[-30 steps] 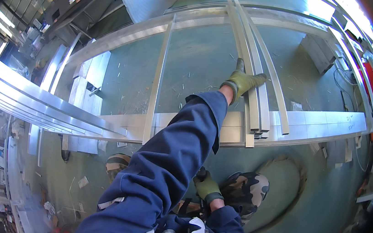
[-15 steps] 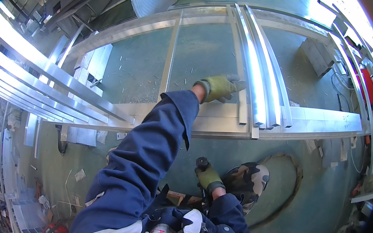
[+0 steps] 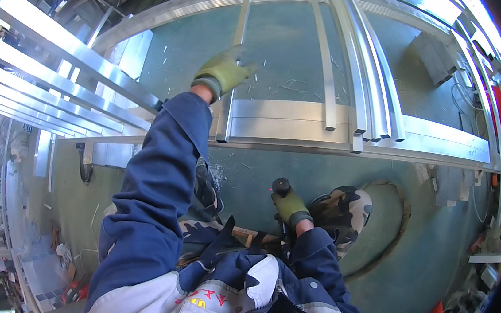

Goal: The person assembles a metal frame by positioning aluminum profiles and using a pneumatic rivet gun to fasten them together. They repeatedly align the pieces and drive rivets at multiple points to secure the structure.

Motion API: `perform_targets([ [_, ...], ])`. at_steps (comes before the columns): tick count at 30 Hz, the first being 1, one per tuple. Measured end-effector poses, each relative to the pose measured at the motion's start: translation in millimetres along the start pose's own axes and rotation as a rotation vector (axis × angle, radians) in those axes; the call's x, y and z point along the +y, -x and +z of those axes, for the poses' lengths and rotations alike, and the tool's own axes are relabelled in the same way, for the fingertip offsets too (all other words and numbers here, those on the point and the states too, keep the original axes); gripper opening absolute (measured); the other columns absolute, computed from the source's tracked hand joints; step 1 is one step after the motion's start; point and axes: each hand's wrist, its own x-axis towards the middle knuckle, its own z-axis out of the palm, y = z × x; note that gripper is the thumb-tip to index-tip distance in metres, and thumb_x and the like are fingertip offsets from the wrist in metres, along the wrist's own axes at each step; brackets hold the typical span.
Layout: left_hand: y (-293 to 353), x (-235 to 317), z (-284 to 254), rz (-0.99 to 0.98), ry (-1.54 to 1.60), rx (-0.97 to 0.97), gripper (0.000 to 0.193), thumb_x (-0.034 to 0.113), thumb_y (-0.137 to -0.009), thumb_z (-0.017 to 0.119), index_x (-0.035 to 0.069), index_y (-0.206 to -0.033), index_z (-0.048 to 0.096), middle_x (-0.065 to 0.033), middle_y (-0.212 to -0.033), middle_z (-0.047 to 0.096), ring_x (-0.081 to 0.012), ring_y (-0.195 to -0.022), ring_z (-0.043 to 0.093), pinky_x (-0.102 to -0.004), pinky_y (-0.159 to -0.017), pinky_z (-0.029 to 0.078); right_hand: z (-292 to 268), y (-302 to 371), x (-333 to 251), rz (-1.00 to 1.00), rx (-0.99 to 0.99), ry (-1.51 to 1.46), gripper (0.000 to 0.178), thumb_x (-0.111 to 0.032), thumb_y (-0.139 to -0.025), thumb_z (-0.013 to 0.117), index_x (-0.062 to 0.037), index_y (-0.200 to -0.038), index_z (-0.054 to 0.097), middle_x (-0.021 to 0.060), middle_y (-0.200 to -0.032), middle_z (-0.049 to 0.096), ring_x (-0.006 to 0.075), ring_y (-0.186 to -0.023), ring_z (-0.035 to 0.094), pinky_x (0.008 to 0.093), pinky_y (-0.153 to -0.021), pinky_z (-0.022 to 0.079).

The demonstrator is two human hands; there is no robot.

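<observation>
The aluminium frame (image 3: 352,134) lies flat above the green floor (image 3: 273,177), its long rails and cross-members already in place. Three loose profiles (image 3: 379,109) rest bunched at its right (not yet spread), so spacing work appears unfinished. The left hand (image 3: 223,70), gloved, lies with fingers part-open on the narrow upright bar (image 3: 231,80), having moved leftward from the bunched profiles. The right hand (image 3: 289,205) stays closed around a dark-handled tool (image 3: 281,186) near the knee

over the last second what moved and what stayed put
The left hand swept left, off the bundled bars and onto a single upright bar. The right hand stayed low, gripping a dark tool. The bars on the frame did not visibly shift.
</observation>
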Motion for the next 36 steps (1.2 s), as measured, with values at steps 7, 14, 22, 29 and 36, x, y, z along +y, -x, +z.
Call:
perform_targets([
  [7, 18.1, -36.7, 11.4, -0.339, -0.065, -0.308, 0.077, 0.048, -0.087, 0.082, -0.007, -0.137, 0.059, -0.0188, -0.123, 0.071, -0.0264, -0.104, 0.069, -0.0358, -0.093, 0.054, 8.3, -16.1, 19.3, 0.006, -0.001, 0.03, 0.048, -0.032, -0.095, 0.061, 0.0007, -0.129, 0.058, 0.0178, -0.091, 0.073, 0.0317, -0.067, 0.074, 0.0423, -0.066, 0.058],
  [14, 36.7, -57.0, 21.9, -0.244, 0.488, -0.146, 0.091, 0.052, -0.079, 0.089, -0.009, -0.139, 0.058, -0.0178, -0.122, 0.071, -0.0206, -0.104, 0.067, -0.0309, -0.093, 0.053, 11.3, -27.5, 30.5, -0.053, 0.036, 0.022, 0.049, -0.04, -0.098, 0.062, 0.0014, -0.124, 0.061, 0.0147, -0.092, 0.069, 0.028, -0.063, 0.07, 0.041, -0.059, 0.057],
  [22, 102.8, -4.2, 26.8, 0.02, 0.825, 0.057, 0.077, 0.026, -0.085, 0.089, 0.002, -0.149, 0.053, -0.0055, -0.117, 0.071, -0.0136, -0.099, 0.064, -0.0283, -0.089, 0.053, 5.1, -23.7, 22.1, -0.009, -0.05, 0.102, 0.05, -0.034, -0.097, 0.06, 0.0026, -0.131, 0.059, 0.0224, -0.108, 0.071, 0.0388, -0.079, 0.075, 0.045, -0.067, 0.06],
  [29, 159.7, 15.7, 4.6, 0.048, 0.903, 0.061, 0.066, 0.013, -0.085, 0.088, 0.008, -0.144, 0.058, -0.0003, -0.104, 0.07, -0.0085, -0.087, 0.064, -0.0248, -0.083, 0.055, 7.9, -17.5, 23.3, 0.084, -0.036, 0.029, 0.044, -0.043, -0.097, 0.062, -0.0022, -0.113, 0.068, 0.0126, -0.096, 0.07, 0.0258, -0.074, 0.069, 0.0417, -0.063, 0.055],
  [36, 179.5, -3.0, 16.3, -0.039, 0.701, 0.133, 0.043, 0.021, -0.084, 0.09, 0.008, -0.121, 0.072, 0.0014, -0.096, 0.072, -0.0095, -0.084, 0.064, -0.0251, -0.08, 0.053, 6.1, -9.7, 31.1, 0.054, -0.043, 0.017, 0.038, -0.038, -0.098, 0.062, -0.0026, -0.109, 0.068, 0.0097, -0.09, 0.067, 0.0251, -0.072, 0.067, 0.0413, -0.064, 0.055],
])
